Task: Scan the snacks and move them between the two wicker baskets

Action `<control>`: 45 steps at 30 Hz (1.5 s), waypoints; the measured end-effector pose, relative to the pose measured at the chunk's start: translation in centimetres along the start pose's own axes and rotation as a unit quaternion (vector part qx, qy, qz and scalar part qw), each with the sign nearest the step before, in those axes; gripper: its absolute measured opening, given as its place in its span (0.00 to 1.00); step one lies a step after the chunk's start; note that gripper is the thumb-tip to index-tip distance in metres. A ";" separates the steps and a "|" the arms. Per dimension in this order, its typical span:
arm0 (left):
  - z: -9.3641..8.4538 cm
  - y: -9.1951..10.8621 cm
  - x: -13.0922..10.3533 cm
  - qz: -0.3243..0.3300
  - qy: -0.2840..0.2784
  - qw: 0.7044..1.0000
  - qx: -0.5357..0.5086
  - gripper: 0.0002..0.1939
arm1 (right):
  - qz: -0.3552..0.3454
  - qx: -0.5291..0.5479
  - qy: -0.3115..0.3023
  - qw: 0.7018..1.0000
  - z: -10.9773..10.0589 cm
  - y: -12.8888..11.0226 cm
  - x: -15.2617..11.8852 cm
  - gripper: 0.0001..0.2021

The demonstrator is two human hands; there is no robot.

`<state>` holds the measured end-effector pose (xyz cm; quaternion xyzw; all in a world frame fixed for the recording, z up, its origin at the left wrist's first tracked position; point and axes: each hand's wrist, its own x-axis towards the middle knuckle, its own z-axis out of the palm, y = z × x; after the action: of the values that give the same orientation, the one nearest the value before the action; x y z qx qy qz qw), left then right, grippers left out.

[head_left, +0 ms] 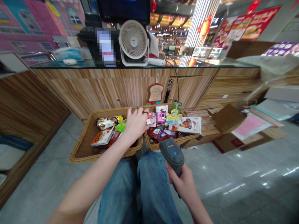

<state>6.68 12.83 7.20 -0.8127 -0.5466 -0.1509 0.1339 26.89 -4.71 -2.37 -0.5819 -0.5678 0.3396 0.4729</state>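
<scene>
My left hand [136,123] reaches over the meeting rims of two wicker baskets, with a ring on one finger. A red and white packet [151,119] sits between its thumb and index finger; the fingertips are partly hidden. In my right hand [183,180] is a dark grey barcode scanner [172,151] with a blue light, held by its handle above my right knee. The left basket [80,140] contains a gold and brown packet [109,122], an orange and white box [102,136] and a green packet [121,126]. Inside the right basket [184,140] are a purple box [161,117], a white box [190,124] and several dark red packs.
A wood-grain counter [100,87] stands behind the baskets, with a white fan [133,42] and a dark monitor [123,11] on top. Open cardboard boxes [224,137] lie at right. A black cable [177,84] hangs down the counter front.
</scene>
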 end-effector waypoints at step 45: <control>4.5 -5.6 -10.0 0.007 0.109 0.989 -0.104 0.39 | -0.026 -0.024 -0.079 0.996 3.1 -0.9 0.6 0.14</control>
<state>-1.62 8.15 -0.54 -0.8047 -0.5045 -0.2938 0.1079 23.80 -3.69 -2.46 -0.5493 -0.6262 0.3582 0.4216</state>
